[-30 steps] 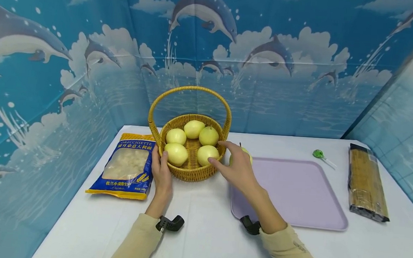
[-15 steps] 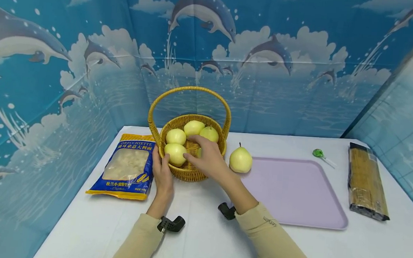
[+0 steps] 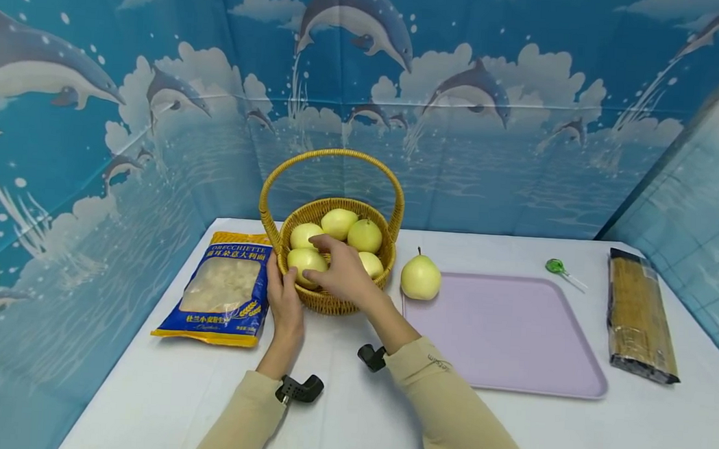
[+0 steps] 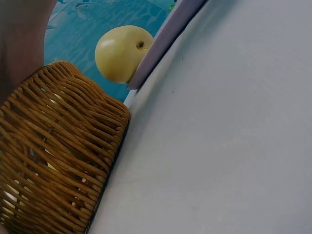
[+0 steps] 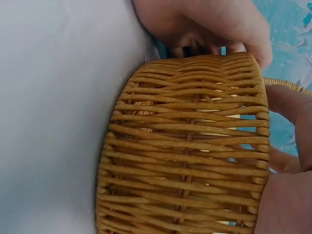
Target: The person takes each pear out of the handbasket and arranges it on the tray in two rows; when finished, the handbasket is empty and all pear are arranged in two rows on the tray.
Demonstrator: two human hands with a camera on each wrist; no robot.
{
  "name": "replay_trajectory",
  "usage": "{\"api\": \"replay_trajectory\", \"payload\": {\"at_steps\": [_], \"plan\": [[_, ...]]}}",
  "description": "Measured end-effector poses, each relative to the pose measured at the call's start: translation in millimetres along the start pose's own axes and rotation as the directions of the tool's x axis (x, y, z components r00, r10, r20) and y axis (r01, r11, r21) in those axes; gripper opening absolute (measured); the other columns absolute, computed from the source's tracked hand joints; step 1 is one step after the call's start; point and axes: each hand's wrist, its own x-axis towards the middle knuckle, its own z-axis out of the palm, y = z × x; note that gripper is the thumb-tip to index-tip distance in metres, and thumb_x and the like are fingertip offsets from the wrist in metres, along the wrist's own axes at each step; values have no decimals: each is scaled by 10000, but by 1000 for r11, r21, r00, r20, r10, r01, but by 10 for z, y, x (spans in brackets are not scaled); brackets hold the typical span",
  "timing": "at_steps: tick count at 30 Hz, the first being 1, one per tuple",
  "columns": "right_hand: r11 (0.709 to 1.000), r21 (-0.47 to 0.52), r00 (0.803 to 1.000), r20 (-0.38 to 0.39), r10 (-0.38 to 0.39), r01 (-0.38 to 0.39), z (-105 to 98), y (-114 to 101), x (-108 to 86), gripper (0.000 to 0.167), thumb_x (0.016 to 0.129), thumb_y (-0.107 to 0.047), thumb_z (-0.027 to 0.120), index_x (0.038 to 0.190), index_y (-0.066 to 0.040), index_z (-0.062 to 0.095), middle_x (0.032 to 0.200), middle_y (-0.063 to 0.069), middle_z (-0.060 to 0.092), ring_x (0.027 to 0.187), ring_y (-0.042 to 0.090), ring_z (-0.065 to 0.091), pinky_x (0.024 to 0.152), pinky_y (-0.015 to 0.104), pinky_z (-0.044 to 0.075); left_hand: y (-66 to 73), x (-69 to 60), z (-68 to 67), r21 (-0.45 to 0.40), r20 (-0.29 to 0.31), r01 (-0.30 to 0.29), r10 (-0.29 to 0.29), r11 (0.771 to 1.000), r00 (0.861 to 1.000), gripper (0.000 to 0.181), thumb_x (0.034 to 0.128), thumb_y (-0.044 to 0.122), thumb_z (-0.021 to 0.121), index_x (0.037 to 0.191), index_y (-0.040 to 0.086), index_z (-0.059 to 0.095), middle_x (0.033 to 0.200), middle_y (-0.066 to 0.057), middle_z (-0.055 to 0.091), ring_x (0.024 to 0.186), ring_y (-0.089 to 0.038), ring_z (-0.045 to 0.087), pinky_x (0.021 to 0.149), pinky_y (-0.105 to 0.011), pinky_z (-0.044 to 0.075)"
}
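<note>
A wicker basket (image 3: 330, 305) with a tall handle holds several pale green pears. On its left side my left hand (image 3: 284, 309) grips the wall, fingers outside and thumb at the rim; the right wrist view shows that left hand (image 5: 209, 24) at the basket edge. My right hand (image 3: 350, 272) reaches over the front rim, thumb and fingers curved around the front-left pear (image 3: 300, 261), partly covering it. Another pear (image 3: 369, 263) peeks out behind the right hand. One more pear (image 3: 421, 278) stands outside the basket, by the tray's back-left corner.
A lilac tray (image 3: 514, 330) lies right of the basket. Left of it is a blue-and-yellow bag of orecchiette (image 3: 222, 288). Far right are a green lollipop (image 3: 556, 267) and a pack of long brown noodles (image 3: 641, 317). A dolphin-print curtain (image 3: 462, 155) hangs behind the table.
My right hand has moved left from the basket's right rim to the front-left pear, uncovering the pear beside the tray. The left hand stays on the basket.
</note>
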Motion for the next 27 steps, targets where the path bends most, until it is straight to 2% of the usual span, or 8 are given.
{"api": "replay_trajectory", "payload": {"at_steps": [4,6,8,11,17,20,24,27], "plan": [[999,28,999,15,39,-39,15,-4,49,605,942,-216,792,1487,-72,570,1481,155,620,1371,329,584,1186,514,437,2,0,-5,12,1,6,-6,1000,1000,632,1065,183,438,1671,265,278,1713,72,296,1573,-103,261,1321,-353,219],[996,55,997,20,69,-70,21,-13,71,598,939,-223,797,1472,-64,578,1465,166,630,1375,334,581,1194,520,428,6,-1,-3,18,2,6,-6,1000,1000,629,1067,187,440,1670,265,280,1713,73,296,1573,-101,260,1322,-355,219],[992,76,995,21,101,-102,24,-23,91,580,935,-225,802,1448,-53,594,1448,163,642,1372,333,581,1195,511,427,7,0,1,18,-1,4,-4,1000,1000,624,1069,189,442,1668,267,287,1710,75,303,1570,-99,263,1320,-354,222],[987,70,989,29,144,-145,30,-38,118,564,929,-231,812,1424,-46,613,1438,146,646,1365,334,581,1141,486,496,16,1,6,21,-6,4,-4,1000,1000,612,1078,205,438,1668,266,288,1709,75,304,1570,-96,262,1320,-352,221],[985,-5,980,92,175,-175,61,-22,167,637,908,-256,827,1464,-64,583,1445,162,632,1365,386,552,1119,520,497,32,4,13,17,-4,15,-15,1000,1000,625,1075,199,419,1677,259,267,1723,73,278,1581,-97,239,1326,-339,198],[987,-50,980,122,155,-150,92,-5,193,685,891,-263,830,1486,-53,562,1435,167,633,1348,396,558,1100,523,506,36,-3,6,16,-20,25,-25,1000,999,655,1051,180,426,1681,243,259,1726,68,268,1584,-97,229,1326,-330,189],[985,-138,984,130,125,-107,123,0,211,701,875,-261,837,1485,-54,561,1417,159,646,1336,398,563,1105,524,496,62,-25,5,21,-31,44,-43,999,999,684,1037,186,426,1691,216,228,1738,56,238,1590,-99,213,1326,-327,184],[979,-160,984,109,142,-124,118,-13,195,687,883,-251,842,1482,-58,566,1419,154,646,1349,405,556,1102,526,505,73,-30,23,28,-18,56,-55,998,998,690,1040,203,421,1696,212,208,1747,50,214,1597,-105,193,1331,-336,171]]}}
